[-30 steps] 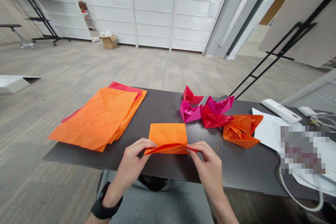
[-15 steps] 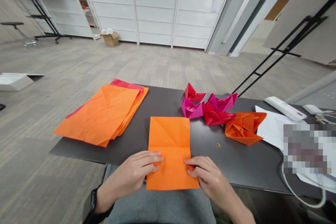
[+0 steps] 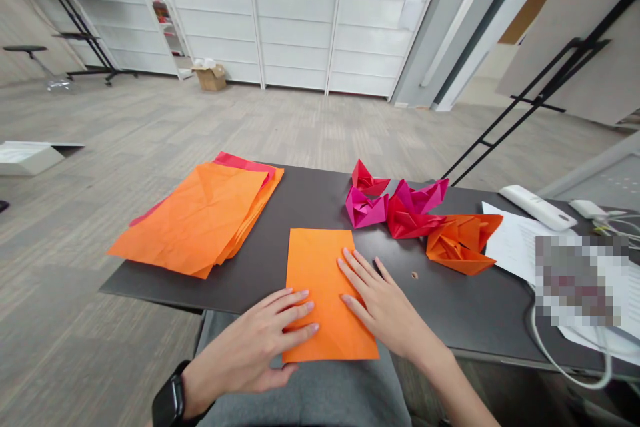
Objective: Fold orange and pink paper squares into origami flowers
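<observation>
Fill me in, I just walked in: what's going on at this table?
A person has both hands flat on an orange sheet at the near edge of the table, left hand on its left side, right hand on its right. A paper stack lies left; folded paper shapes sit right.

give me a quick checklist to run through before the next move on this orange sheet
1. Orange sheet lies flat and opened out: ok.
2. Sheet fully on the table: not ok, its near edge overhangs the front edge.
3. Left hand flat on the sheet's near left part: ok.
4. Right hand flat on the sheet's right side: ok.
5. Folded paper shapes and paper stack apart from the sheet: ok.
6. Creases in the sheet sharp: cannot tell.
</observation>
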Demonstrator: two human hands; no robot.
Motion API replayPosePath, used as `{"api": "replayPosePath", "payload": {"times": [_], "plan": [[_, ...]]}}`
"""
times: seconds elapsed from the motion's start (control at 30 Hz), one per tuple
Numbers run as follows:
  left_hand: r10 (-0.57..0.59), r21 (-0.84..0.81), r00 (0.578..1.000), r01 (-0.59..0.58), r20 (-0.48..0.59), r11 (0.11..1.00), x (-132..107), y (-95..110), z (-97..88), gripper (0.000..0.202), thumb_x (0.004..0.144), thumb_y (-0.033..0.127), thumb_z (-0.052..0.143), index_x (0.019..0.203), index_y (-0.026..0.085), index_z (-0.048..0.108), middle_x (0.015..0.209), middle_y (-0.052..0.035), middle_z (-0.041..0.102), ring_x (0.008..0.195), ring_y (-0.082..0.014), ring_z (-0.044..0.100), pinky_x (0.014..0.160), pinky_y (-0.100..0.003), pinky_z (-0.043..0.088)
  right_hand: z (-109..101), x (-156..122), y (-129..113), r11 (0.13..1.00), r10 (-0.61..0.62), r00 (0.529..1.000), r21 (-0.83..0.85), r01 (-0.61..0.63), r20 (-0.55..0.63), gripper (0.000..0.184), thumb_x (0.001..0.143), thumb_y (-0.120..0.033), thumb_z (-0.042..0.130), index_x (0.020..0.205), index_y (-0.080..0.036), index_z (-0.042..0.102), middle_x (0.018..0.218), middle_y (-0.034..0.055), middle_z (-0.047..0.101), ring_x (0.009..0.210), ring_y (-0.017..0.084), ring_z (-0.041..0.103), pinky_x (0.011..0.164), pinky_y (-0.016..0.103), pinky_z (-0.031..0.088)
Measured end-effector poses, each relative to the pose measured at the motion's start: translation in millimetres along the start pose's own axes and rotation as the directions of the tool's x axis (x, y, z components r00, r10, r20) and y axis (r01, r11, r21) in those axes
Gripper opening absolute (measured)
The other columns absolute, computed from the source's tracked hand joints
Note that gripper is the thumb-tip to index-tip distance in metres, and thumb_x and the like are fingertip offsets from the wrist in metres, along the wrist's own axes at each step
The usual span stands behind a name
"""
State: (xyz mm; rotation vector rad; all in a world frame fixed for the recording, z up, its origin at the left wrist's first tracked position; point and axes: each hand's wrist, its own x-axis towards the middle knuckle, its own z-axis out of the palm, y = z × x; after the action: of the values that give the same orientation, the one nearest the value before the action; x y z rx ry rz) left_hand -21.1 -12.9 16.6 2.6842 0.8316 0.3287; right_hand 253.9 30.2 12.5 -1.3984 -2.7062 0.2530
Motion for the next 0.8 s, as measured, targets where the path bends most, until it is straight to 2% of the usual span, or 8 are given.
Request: {"api": "replayPosePath", "payload": {"times": [0.1, 0.17, 0.3, 0.43, 0.53, 0.63, 0.7, 0.8], "plan": [[0.005, -0.053, 0.999, -0.002, 0.046, 0.999, 1.9, -0.2, -12.0, 0.085, 0.073, 0.060, 0.071, 0.144, 0.021, 0.046, 0.147, -0.0125, 0.050, 0.138, -0.0322, 0.044, 0.116, -0.048, 0.034, 2.2, -2.8, 11.7, 0.999, -0.034, 0.999, 0.001, 0.034, 0.025, 0.057, 0.103, -0.040, 0.036, 0.156, -0.025, 0.021, 0.161, 0.0046, 0.024, 0.150, 0.026, 0.019, 0.118, 0.061, 0.020], [0.006, -0.023, 0.998, -0.005, 0.062, 1.000, 4.4, -3.8, -17.1, 0.094, 0.069, 0.063, 0.073, 0.147, 0.019, 0.042, 0.151, -0.0142, 0.045, 0.139, -0.0333, 0.042, 0.117, -0.049, 0.032, -3.5, -1.7, 19.3, 0.998, -0.061, 0.998, 0.010, 0.061, 0.031, 0.057, 0.103, -0.041, 0.035, 0.156, -0.028, 0.019, 0.161, 0.0037, 0.024, 0.150, 0.027, 0.018, 0.118, 0.062, 0.019], [-0.051, 0.144, 0.999, 0.051, -0.005, 0.988, 10.1, -7.1, -5.7, 0.064, 0.085, 0.037, 0.068, 0.144, 0.022, 0.045, 0.154, -0.0101, 0.042, 0.143, -0.0285, 0.036, 0.118, -0.045, 0.032, -21.4, 9.4, 26.7, 0.990, -0.144, 0.986, 0.015, 0.144, 0.084, 0.055, 0.103, -0.041, 0.038, 0.155, -0.030, 0.024, 0.160, 0.0014, 0.027, 0.150, 0.030, 0.014, 0.117, 0.063, 0.021], [-0.096, 0.260, 0.987, 0.128, -0.132, 0.957, 13.1, 2.4, 18.8, 0.046, 0.092, 0.018, 0.057, 0.137, 0.016, 0.051, 0.146, -0.0110, 0.051, 0.137, -0.0263, 0.044, 0.115, -0.040, 0.036, -24.1, 4.2, 5.8, 0.979, -0.194, 0.981, -0.067, 0.193, -0.008, 0.053, 0.102, -0.025, 0.037, 0.154, -0.023, 0.030, 0.162, 0.0030, 0.024, 0.151, 0.027, 0.013, 0.120, 0.057, 0.021], [-0.107, 0.270, 0.977, 0.155, -0.185, 0.950, 14.2, 8.6, 27.4, 0.041, 0.093, 0.017, 0.054, 0.134, 0.014, 0.053, 0.136, -0.0106, 0.058, 0.128, -0.0257, 0.052, 0.113, -0.040, 0.038, -14.8, -14.6, -12.9, 0.969, -0.227, 0.973, -0.114, 0.220, -0.045, 0.061, 0.100, -0.037, 0.045, 0.154, -0.016, 0.028, 0.161, 0.0085, 0.026, 0.150, 0.028, 0.018, 0.120, 0.053, 0.024], [-0.097, 0.267, 0.979, 0.143, -0.180, 0.953, 15.7, 9.1, 26.7, 0.041, 0.094, 0.019, 0.054, 0.135, 0.013, 0.053, 0.133, -0.0109, 0.061, 0.124, -0.0271, 0.055, 0.110, -0.041, 0.041, -10.4, -29.8, -19.2, 0.982, -0.090, 0.974, -0.180, 0.053, -0.208, 0.056, 0.099, -0.033, 0.047, 0.150, -0.014, 0.037, 0.160, 0.0110, 0.027, 0.150, 0.035, 0.012, 0.118, 0.066, 0.014], [-0.094, 0.253, 0.982, 0.134, -0.163, 0.958, 17.2, 7.1, 24.5, 0.042, 0.093, 0.020, 0.056, 0.134, 0.013, 0.053, 0.131, -0.0110, 0.062, 0.122, -0.0276, 0.056, 0.110, -0.042, 0.041, -11.7, -32.8, -18.7, 0.986, -0.042, 0.962, -0.169, -0.004, -0.268, 0.054, 0.098, -0.028, 0.046, 0.150, -0.016, 0.037, 0.161, 0.0110, 0.024, 0.150, 0.035, 0.011, 0.117, 0.067, 0.013], [-0.099, 0.203, 0.981, 0.132, -0.166, 0.970, 19.0, 3.0, 21.5, 0.041, 0.091, 0.021, 0.059, 0.132, 0.017, 0.054, 0.128, -0.0096, 0.064, 0.120, -0.0269, 0.057, 0.112, -0.045, 0.040, -11.7, -29.2, -14.9, 0.991, -0.118, 0.984, -0.078, 0.109, -0.130, 0.063, 0.098, -0.034, 0.048, 0.155, -0.019, 0.026, 0.162, 0.0103, 0.023, 0.150, 0.029, 0.018, 0.119, 0.054, 0.026]]}}
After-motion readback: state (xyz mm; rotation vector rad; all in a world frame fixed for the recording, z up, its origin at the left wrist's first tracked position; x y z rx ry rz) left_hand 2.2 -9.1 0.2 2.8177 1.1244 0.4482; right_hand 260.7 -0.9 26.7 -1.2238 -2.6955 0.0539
